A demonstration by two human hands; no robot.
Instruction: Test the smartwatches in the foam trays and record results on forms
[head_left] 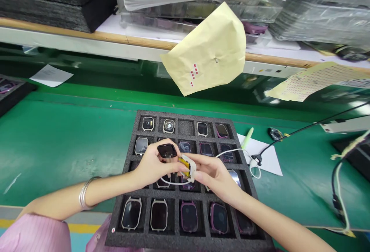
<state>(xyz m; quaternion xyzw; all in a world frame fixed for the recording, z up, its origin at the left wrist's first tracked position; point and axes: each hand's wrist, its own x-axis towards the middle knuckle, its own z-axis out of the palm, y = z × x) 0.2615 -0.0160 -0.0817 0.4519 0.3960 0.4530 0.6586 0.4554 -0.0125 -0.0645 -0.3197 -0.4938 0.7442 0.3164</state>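
Note:
Over the foam tray my left hand (158,161) is closed, with a dark watch screen (167,151) between its fingers. Its thumb reaches to an opened smartwatch case (190,169), light in colour, with yellow parts (184,163) showing inside. My right hand (212,173) is closed on that case from the right side. A white cable (176,183) loops below the case, and a white cable runs off right behind my right hand. Whether the screen is still joined to the case I cannot tell.
The black foam tray (189,241) holds watches in many compartments. To its right lie white paper (273,159), a green pen (248,138) and a cable connector (256,160). A yellow paper (214,51) hangs from the shelf edge (138,43) above the green bench (72,136).

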